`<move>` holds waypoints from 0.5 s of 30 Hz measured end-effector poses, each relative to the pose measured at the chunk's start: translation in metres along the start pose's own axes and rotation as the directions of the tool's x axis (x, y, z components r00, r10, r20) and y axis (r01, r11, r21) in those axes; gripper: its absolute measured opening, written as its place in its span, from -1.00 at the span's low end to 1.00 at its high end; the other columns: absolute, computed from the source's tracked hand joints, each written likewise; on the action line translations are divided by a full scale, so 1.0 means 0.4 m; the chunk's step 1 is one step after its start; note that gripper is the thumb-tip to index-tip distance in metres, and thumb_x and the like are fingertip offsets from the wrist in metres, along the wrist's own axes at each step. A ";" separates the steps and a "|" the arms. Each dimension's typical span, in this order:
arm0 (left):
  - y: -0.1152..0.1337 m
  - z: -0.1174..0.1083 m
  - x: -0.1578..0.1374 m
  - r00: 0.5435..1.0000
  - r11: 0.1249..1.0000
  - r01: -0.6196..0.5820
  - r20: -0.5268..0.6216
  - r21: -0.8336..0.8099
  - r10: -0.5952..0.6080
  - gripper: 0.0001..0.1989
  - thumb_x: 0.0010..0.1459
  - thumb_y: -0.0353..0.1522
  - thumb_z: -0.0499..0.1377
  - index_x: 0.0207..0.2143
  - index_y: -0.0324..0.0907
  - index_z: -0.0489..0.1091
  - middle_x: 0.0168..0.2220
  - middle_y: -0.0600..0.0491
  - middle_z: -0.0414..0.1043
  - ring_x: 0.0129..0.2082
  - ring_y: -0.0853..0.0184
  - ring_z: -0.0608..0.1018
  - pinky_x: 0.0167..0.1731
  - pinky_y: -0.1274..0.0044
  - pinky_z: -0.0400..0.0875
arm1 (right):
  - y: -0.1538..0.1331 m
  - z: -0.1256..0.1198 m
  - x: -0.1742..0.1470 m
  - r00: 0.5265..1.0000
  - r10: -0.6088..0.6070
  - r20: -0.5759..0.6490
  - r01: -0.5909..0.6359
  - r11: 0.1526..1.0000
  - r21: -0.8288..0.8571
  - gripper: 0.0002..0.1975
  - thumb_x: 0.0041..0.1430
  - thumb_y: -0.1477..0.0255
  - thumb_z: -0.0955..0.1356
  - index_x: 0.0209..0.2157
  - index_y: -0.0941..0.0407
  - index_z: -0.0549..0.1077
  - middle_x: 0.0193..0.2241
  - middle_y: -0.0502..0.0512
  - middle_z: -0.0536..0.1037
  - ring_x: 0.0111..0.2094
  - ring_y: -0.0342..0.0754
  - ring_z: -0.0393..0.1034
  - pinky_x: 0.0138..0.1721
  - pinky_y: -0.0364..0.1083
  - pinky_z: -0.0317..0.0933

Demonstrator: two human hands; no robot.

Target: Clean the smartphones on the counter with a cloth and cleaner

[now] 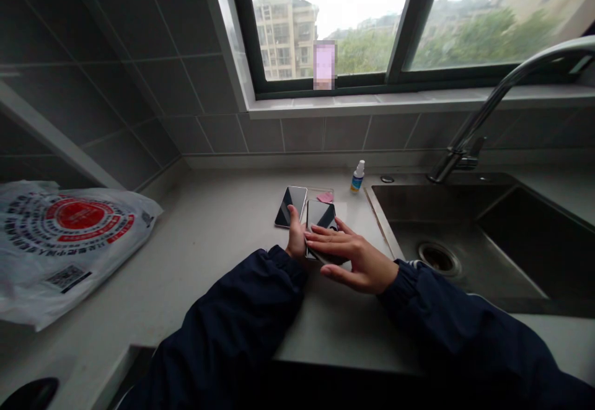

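Observation:
In my left hand (296, 236) is a smartphone (320, 210) with a dark, glossy screen, gripped along its left edge with the thumb pointing up. Across the phone's lower half lies my right hand (356, 258), its fingers stretched out flat on the screen. Something dark shows under the right fingers; I cannot tell whether it is a cloth or the screen itself. A second smartphone (290, 205) rests face up on the counter, just beyond my left thumb. Behind the held phone are a small pink cloth or paper (325, 197) and a small white-capped bottle (357, 178) standing upright.
A white plastic bag (69, 243) with red print sits on the counter (209, 212) at the left. To the right is a steel sink (409, 212) with a tall faucet (493, 100). The tiled wall (302, 134) and a window (362, 44) close off the back.

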State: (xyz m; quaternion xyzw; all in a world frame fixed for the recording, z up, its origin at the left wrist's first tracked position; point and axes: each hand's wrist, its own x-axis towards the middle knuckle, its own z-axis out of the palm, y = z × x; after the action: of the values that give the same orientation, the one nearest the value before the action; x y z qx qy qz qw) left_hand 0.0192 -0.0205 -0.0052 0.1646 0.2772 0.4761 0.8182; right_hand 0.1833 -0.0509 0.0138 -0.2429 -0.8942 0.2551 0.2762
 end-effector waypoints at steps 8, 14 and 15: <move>0.009 0.015 -0.006 0.994 0.993 0.113 0.011 -0.026 -0.113 0.15 0.10 0.37 -0.30 0.03 -0.49 0.46 -0.18 -0.37 0.58 0.00 -0.09 0.60 0.11 0.18 0.41 | 0.008 0.005 0.003 1.000 -0.003 0.008 0.003 0.999 -0.044 -0.44 0.39 0.22 0.32 0.36 -0.08 0.22 0.34 0.17 0.29 0.40 0.18 0.07 0.38 0.45 -0.33; -0.007 0.012 0.008 0.979 0.979 0.142 0.165 -0.146 -0.118 -0.08 0.28 0.21 -0.25 0.26 -0.32 0.32 0.05 -0.28 0.52 0.16 0.01 0.51 0.26 0.22 0.24 | 0.050 0.009 0.005 0.984 0.157 -0.081 -0.171 0.962 -0.214 -0.39 0.45 0.16 0.19 0.44 -0.07 0.01 0.43 0.17 0.08 0.44 0.22 -0.08 0.34 0.49 -0.24; -0.009 0.012 0.007 0.970 0.976 0.160 0.207 -0.150 -0.127 -0.10 0.29 0.20 -0.26 0.29 -0.29 0.29 0.09 -0.26 0.50 0.18 0.02 0.49 0.28 0.23 0.21 | 0.058 0.009 0.005 0.977 0.188 -0.102 -0.207 0.948 -0.242 -0.38 0.45 0.14 0.18 0.45 -0.07 -0.02 0.44 0.17 0.04 0.45 0.23 -0.13 0.33 0.51 -0.24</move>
State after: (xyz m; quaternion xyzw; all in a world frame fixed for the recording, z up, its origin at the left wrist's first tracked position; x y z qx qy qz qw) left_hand 0.0257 -0.0197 -0.0042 0.1220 0.1658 0.4183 0.8847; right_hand 0.1865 -0.0335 -0.0020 -0.3739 -0.8791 0.1565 0.2509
